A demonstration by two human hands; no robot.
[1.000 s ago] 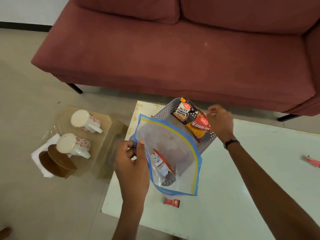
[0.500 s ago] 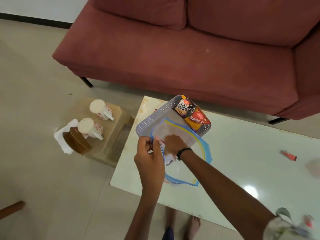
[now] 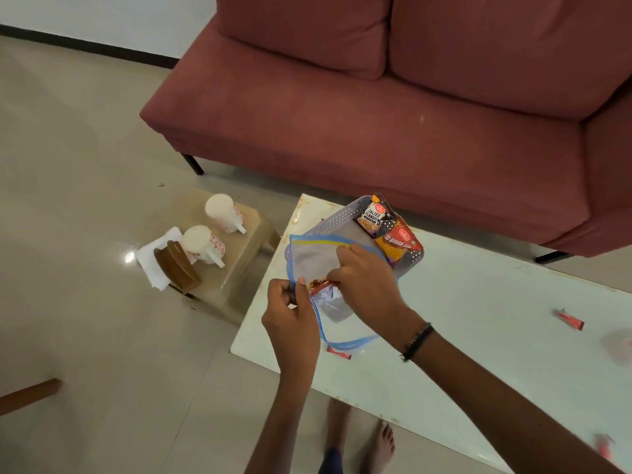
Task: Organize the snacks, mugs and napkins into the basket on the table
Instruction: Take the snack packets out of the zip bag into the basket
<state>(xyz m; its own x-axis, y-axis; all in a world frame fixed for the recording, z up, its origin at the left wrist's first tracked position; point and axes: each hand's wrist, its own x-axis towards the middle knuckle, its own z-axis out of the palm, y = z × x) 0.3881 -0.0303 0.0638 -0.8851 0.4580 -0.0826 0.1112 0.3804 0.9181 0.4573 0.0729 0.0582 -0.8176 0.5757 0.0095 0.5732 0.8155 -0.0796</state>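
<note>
I see a glossy white table (image 3: 478, 319) on beige tile before a maroon sofa (image 3: 376, 124). The grey basket (image 3: 337, 220) sits at its far left corner, holding two snack packets (image 3: 393, 234). My left hand (image 3: 290, 323) pinches the zip bag (image 3: 307, 258) rim; my right hand (image 3: 366, 285) closes on a packet (image 3: 321, 289) inside. Two mugs (image 3: 205, 244) and napkins (image 3: 150, 265) rest on a side stool (image 3: 239, 268).

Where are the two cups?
Both mugs lie on the small stool, left of the white table, beside the brown napkin holder.
</note>
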